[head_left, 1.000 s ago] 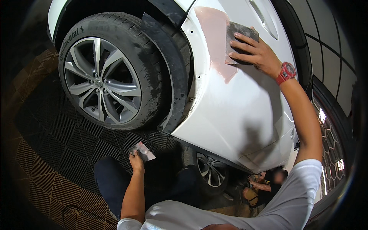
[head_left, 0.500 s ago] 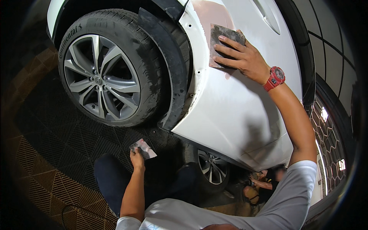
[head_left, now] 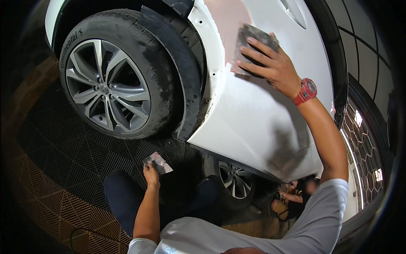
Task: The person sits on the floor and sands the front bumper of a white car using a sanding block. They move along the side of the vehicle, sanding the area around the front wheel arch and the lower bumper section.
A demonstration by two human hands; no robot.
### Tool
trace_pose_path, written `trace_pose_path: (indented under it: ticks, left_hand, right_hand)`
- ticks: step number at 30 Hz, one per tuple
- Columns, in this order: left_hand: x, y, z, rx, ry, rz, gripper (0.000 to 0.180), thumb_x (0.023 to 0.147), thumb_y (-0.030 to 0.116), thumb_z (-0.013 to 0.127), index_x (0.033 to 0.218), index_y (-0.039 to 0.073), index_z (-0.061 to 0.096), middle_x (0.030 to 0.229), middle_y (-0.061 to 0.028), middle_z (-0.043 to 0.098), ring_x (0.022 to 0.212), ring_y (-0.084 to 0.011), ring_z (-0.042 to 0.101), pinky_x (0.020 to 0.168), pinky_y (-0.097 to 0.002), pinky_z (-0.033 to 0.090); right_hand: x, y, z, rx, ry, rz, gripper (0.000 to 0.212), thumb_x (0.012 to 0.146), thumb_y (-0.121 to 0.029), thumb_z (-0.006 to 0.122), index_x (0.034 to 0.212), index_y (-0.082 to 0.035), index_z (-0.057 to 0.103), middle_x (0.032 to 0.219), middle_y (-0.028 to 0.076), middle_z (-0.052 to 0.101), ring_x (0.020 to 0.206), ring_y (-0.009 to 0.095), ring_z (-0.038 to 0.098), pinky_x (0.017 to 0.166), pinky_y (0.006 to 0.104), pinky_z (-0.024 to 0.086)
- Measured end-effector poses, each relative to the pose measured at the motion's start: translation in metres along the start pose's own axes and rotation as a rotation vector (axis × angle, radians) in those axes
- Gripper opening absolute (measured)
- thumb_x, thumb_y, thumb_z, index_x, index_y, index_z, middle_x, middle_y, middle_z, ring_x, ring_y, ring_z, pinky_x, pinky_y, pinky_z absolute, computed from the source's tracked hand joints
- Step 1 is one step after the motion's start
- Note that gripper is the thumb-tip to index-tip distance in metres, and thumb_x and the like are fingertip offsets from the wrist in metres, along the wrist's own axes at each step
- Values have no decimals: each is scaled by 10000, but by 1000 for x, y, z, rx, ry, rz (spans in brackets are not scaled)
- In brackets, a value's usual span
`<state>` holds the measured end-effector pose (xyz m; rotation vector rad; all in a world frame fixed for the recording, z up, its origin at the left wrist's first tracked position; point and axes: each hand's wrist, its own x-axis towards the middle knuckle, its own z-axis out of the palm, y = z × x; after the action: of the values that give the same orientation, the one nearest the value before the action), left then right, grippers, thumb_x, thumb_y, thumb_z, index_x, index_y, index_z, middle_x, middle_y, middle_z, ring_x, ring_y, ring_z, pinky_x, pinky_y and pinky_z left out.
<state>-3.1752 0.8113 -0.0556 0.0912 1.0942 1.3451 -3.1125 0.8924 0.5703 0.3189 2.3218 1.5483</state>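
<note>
A dark grey, square, flat pad (head_left: 249,32) is at the white painted car body panel (head_left: 253,114), right of and level with the upper part of the large black-tyred, silver-spoked wheel (head_left: 105,89), the landmark here. It overlaps the lower right part of a matt pinkish-beige patch (head_left: 228,21); whether its whole face touches the panel cannot be told. The right hand (head_left: 277,70) grasps the pad, fingers spread across its outer face and one digit at its upper edge. A red chunky wristwatch (head_left: 306,91) circles that wrist, farther right of the wheel.

Below and right of the wheel, the left hand (head_left: 151,174) grips a pale, grey-and-pink smudged thin sheet (head_left: 160,163) by its near edge, well apart from the panel. A curved black trim strip (head_left: 182,72) stands just right of the wheel. Farther below right are a smaller silver-spoked wheel (head_left: 235,180) and another person (head_left: 296,197). Ribbed black floor tiles (head_left: 55,131) spread below the wheel.
</note>
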Motion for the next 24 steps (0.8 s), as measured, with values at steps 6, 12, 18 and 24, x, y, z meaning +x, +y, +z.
trace_pose_path:
  ticks: [6, 12, 18, 24]
  left_hand:
    - [-7, 3, 2, -16, -34, 1, 438, 1110, 226, 459, 1459, -38, 464, 1318, -161, 633, 1174, -244, 622, 1013, -345, 475]
    - [-4, 0, 2, -92, 30, -10, 421, 1109, 232, 464, 1432, -38, 472, 1264, -149, 639, 1125, -254, 632, 990, -367, 498]
    - [-9, 6, 0, -33, -15, 58, 386, 1108, 231, 468, 1388, -33, 503, 1269, -151, 639, 1113, -255, 639, 981, -372, 506]
    - [-5, 3, -3, 71, 27, 60, 357, 1107, 222, 457, 1346, -28, 548, 1223, -132, 658, 1090, -232, 637, 976, -354, 495]
  right_hand:
    - [15, -6, 15, 32, 8, -5, 395, 889, -181, 661, 1266, -299, 681, 1419, -47, 583, 1455, 184, 421, 1255, 570, 300]
    - [-32, -17, 25, 70, 5, 99, 432, 884, -157, 672, 1294, -292, 674, 1440, -38, 566, 1460, 203, 411, 1239, 620, 290]
    - [-91, -27, 34, 62, -53, 218, 482, 879, -142, 678, 1328, -317, 662, 1481, -62, 541, 1483, 193, 378, 1239, 634, 277]
    - [-42, -46, 17, 50, 88, 180, 443, 889, -194, 667, 1312, -329, 668, 1453, -71, 567, 1473, 174, 395, 1246, 582, 303]
